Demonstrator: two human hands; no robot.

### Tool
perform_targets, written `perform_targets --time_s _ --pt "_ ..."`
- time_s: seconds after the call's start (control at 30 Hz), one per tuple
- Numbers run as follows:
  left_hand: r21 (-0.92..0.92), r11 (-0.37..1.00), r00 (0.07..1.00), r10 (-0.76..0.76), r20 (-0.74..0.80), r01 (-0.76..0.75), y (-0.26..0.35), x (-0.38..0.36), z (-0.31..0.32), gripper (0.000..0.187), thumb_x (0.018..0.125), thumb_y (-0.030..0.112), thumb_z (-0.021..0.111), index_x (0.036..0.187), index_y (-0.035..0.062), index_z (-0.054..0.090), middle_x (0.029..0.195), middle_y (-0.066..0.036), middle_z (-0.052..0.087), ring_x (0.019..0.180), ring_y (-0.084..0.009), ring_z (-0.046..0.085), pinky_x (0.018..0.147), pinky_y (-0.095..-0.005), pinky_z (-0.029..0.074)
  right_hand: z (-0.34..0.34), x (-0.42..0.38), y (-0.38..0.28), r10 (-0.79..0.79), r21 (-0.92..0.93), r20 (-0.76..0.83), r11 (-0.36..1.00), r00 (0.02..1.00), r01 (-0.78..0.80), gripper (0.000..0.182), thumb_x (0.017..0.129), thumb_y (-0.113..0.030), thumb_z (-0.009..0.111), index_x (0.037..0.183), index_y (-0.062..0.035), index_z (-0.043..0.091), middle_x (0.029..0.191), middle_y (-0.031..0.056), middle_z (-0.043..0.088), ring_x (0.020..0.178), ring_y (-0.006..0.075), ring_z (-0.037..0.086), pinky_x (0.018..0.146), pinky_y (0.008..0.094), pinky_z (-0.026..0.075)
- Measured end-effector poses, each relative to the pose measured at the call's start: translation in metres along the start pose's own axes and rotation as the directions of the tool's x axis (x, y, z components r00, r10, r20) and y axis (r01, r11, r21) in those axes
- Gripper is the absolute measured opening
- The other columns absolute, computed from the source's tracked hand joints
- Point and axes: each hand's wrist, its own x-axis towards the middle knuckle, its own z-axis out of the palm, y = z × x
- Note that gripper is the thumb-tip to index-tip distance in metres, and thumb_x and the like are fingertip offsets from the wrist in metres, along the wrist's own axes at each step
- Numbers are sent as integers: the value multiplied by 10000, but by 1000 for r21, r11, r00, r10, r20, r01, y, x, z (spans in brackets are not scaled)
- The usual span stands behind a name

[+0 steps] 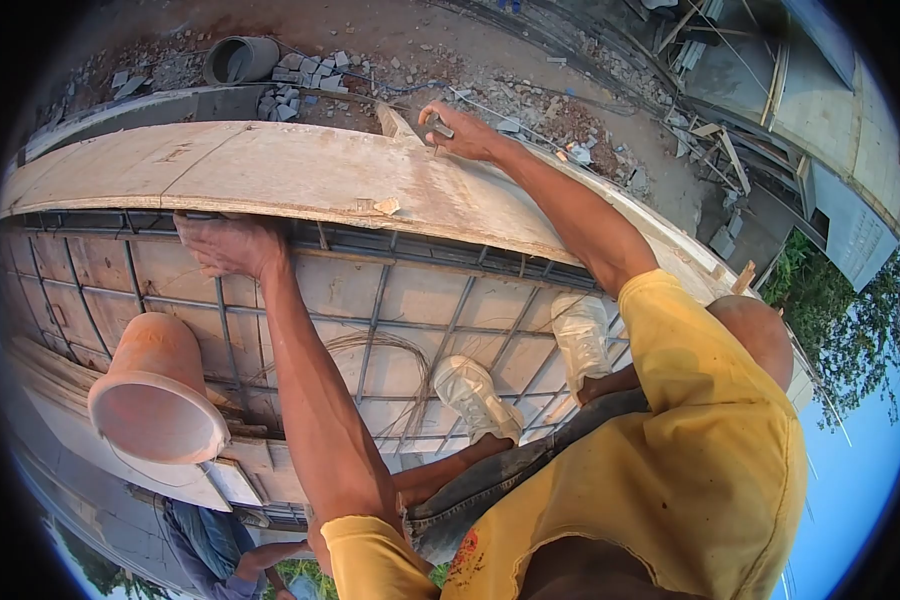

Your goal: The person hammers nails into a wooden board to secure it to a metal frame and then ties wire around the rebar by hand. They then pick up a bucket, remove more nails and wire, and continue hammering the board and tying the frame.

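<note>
My left hand is at the lower edge of a long plywood panel, beside the top steel bars. Its fingers are bent and close together; what they grip is hidden under the panel's edge. Beyond the panel's far side, my right hand is curled round a small grey hard piece, too small to name exactly. A wooden strut stands against the panel just left of that hand. Below the panel runs a tied rebar grid over plywood boards.
An orange bucket lies tilted on the left. My shoes rest among the bars near loose tie wire. Another person is at lower left. Far below lie rubble and a concrete pipe.
</note>
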Motion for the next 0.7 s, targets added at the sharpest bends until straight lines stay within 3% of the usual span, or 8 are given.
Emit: perform_targets --time_s 0.2,0.3,0.33,0.43,0.47,0.53,0.67,0.7 --pt "4 1000 1000 -17 6 17 3 0 1 790 878 412 687 1498 82 326 1457 -161 456 1336 -374 436 985 -587 316 -13 -1 2 36 -1 -54 999 998 -36 501 968 -313 653 1362 -105 425 1169 222 634 1001 316 658 877 483 481" --pt "4 1000 1000 -2 -6 2 -4 -3 3 781 895 436 660 1504 82 323 1471 -166 445 1344 -383 426 998 -599 306 -57 -8 -25 362 100 9 927 932 -361 626 971 -333 648 1421 -11 354 1046 209 653 828 267 655 783 455 511" --pt "-6 1000 1000 -2 -13 2 -5 -3 6 777 901 449 648 1505 82 324 1475 -169 441 1346 -388 424 1004 -604 303 -67 -5 -14 422 148 14 896 907 -419 510 990 -379 618 1269 35 519 877 168 661 714 241 628 688 438 517" --pt "-43 999 1000 -27 3 27 -5 -1 6 768 919 487 612 1504 79 326 1481 -173 436 1348 -399 417 1020 -616 291 -95 -13 -13 607 296 88 741 790 -603 442 995 -398 613 976 42 648 745 131 644 625 216 605 586 395 500" --pt "-55 998 999 -38 17 39 -5 -1 5 766 925 500 600 1503 78 327 1482 -175 435 1349 -402 415 1025 -621 287 -105 -19 -17 636 -68 76 772 768 -632 541 1004 -439 584 746 33 646 751 130 651 595 217 598 555 411 505" --pt "-68 996 998 -53 17 54 2 0 2 760 933 517 584 1498 76 332 1484 -178 431 1352 -406 411 1033 -631 280 -106 -11 22 513 -85 81 858 855 -506 556 1009 -476 549 823 36 662 751 137 652 572 243 594 595 459 511" --pt "-60 996 998 -63 -4 62 2 -1 3 746 941 522 578 1490 75 340 1482 -180 429 1361 -409 402 1042 -654 269 -97 -1 23 466 381 -162 843 870 -381 533 1019 -480 522 994 32 668 738 124 645 535 251 564 626 492 496" --pt "-62 996 998 -59 -8 58 3 -1 4 741 944 516 580 1488 74 342 1480 -180 429 1362 -411 400 1042 -661 268 -94 -2 22 408 258 -176 897 896 -358 478 1014 -443 547 1027 21 661 731 104 636 527 223 546 586 455 474"
